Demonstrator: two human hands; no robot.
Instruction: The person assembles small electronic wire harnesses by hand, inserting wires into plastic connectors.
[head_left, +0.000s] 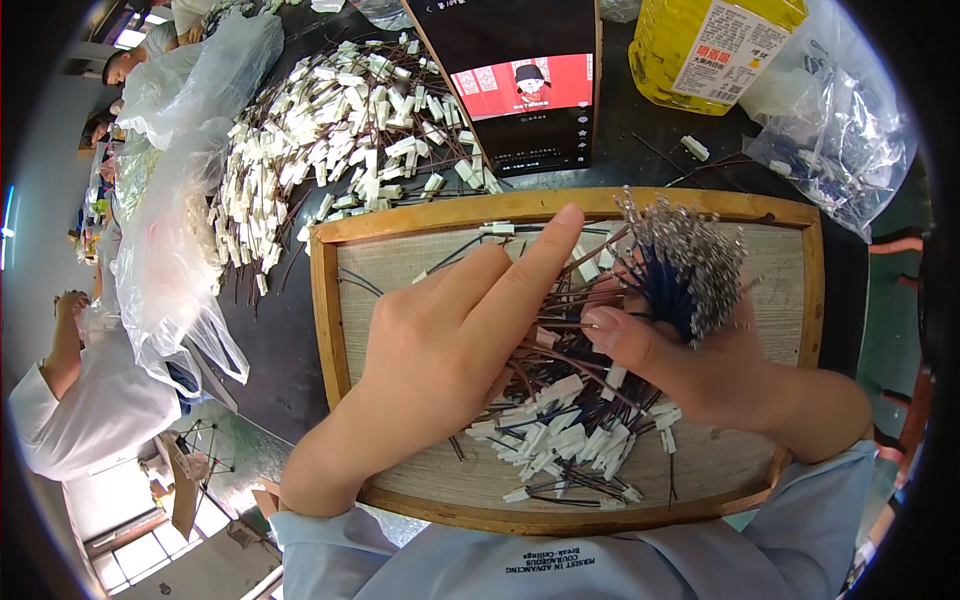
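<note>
My right hand [690, 370] is closed round a thick bundle of thin wires [665, 285], dark blue near the top. Their bare metal tips [700, 250] fan out above the fist, and the thumb presses across the wires. Brown wires run out from the grip to the left and down toward white plastic connectors [560, 440] heaped in the tray. Over those wires lies my left hand [440, 330], its index finger stretched toward the tray's far edge. Its other fingers bend underneath and are partly hidden; nothing shows held in it.
A wood-rimmed tray [430, 215] lies before me. Beyond it stands a phone [530, 130] with a lit screen. A big pile of wired white connectors [340, 130] and plastic bags [175, 240] are left; a yellow-filled container [690, 50] and another bag [840, 130] are right. Other people sit far left.
</note>
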